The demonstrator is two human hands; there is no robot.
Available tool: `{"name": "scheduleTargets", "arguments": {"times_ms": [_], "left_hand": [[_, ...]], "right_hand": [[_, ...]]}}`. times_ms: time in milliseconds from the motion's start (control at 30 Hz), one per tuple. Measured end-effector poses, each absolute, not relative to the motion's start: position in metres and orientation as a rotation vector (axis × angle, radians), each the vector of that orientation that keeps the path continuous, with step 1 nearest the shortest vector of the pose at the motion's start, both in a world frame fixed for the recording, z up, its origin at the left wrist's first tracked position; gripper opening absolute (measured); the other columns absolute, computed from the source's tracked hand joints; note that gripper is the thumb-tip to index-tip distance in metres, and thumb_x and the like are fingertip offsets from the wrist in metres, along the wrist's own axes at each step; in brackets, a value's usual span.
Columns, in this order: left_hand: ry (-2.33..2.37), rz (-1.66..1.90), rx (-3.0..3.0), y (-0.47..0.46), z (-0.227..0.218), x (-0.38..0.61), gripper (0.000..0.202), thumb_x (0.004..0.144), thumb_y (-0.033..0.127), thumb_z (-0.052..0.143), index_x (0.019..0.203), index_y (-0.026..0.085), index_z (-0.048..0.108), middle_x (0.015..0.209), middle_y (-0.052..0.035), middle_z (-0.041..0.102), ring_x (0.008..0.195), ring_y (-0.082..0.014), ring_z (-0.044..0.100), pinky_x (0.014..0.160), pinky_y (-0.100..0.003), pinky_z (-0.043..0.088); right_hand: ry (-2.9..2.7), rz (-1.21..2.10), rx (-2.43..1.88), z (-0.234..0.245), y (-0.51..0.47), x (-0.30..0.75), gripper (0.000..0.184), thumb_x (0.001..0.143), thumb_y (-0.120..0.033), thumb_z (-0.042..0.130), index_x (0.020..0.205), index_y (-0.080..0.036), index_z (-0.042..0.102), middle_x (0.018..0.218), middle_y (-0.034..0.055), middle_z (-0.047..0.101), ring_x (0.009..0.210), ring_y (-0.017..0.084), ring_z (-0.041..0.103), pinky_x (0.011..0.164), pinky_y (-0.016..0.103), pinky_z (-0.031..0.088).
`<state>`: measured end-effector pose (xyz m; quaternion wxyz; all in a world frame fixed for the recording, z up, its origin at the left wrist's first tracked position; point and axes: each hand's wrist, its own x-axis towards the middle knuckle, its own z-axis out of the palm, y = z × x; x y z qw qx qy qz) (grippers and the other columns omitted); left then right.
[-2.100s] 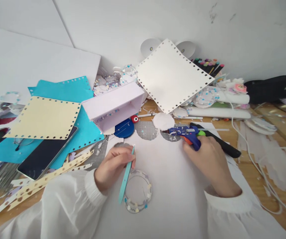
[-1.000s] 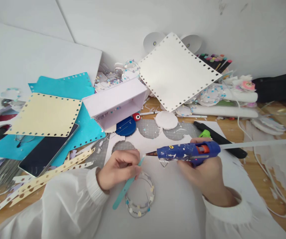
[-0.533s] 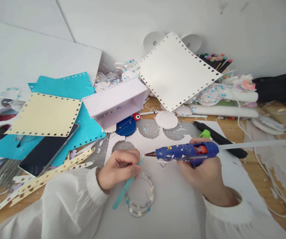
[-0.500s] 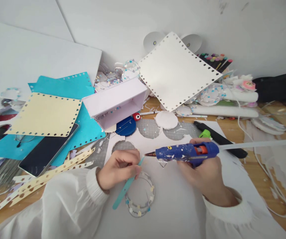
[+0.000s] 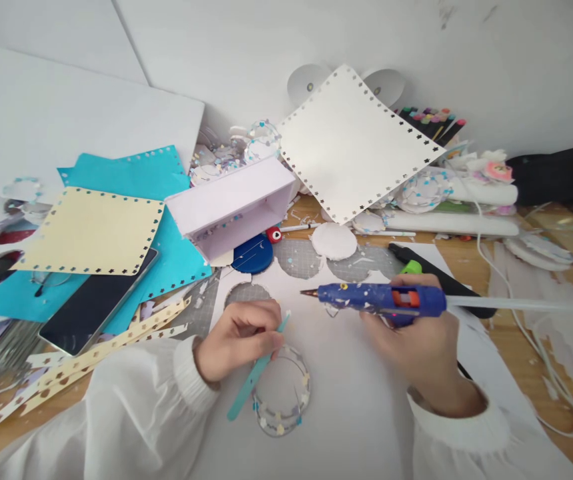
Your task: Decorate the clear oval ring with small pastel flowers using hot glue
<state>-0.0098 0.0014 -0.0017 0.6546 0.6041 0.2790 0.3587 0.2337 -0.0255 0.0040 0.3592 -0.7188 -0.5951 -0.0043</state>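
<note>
- Presently, the left hand pinches slim teal tweezers, a tiny pale piece at their tip.
- The right hand grasps a white-flecked blue glue gun, its metal nozzle near that tip but apart.
- Just beside the left hand, a round wire ring with flower-shaped bits lies on a smooth white sheet.
- The gun's yellow mark is illegibly small.

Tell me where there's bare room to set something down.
The widest bare patch is on the white sheet, between the beaded wire ring and the right sleeve, nearer than the glue gun. It continues in front of the ring. Crowded: left, around the phone and cream paper; behind, around the lilac box.
</note>
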Motion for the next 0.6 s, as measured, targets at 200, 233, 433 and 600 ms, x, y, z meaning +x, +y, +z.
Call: {"name": "scheduleTargets", "arguments": {"times_ms": [200,233,433,600], "left_hand": [[0.649,0.797,1.361,0.003,-0.003,-0.011,0.037,0.081,0.031,0.063,0.048,0.016,0.057,0.056,-0.0019,0.047,0.060,-0.0153,0.046,0.055,-0.030,0.036],[0.654,0.795,1.362,0.003,-0.003,-0.011,0.037,0.081,0.032,0.064,0.048,0.016,0.057,0.056,-0.0020,0.048,0.060,-0.0153,0.047,0.056,-0.030,0.036],[0.659,0.790,1.356,0.003,-0.003,-0.011,0.037,0.081,0.032,0.064,0.048,0.016,0.058,0.058,-0.0032,0.051,0.060,-0.0157,0.048,0.057,-0.030,0.037],[0.638,0.801,1.347,0.003,-0.003,-0.011,0.035,0.081,0.031,0.063,0.050,0.016,0.060,0.057,-0.0024,0.049,0.059,-0.0152,0.048,0.056,-0.030,0.036]], "right_hand": [[-1.593,-0.032,-2.103,0.005,-0.011,0.247,0.030,0.070,-0.051,0.063,0.073,-0.022,0.056,0.055,0.0037,0.060,0.056,0.028,0.062,0.049,0.033,0.041],[-1.635,0.013,-2.094,0.004,-0.010,0.248,0.029,0.072,-0.050,0.062,0.072,-0.022,0.056,0.056,0.0032,0.061,0.056,0.027,0.062,0.048,0.032,0.040],[-1.644,0.312,-1.846,0.003,-0.010,0.248,0.038,0.067,-0.049,0.069,0.087,-0.023,0.050,0.079,0.0018,0.061,0.067,0.021,0.061,0.056,0.032,0.047],[-1.436,0.382,-1.625,0.015,-0.005,0.248,0.042,0.066,-0.036,0.074,0.099,-0.023,0.051,0.098,0.0064,0.057,0.088,0.023,0.059,0.079,0.041,0.050]]}}
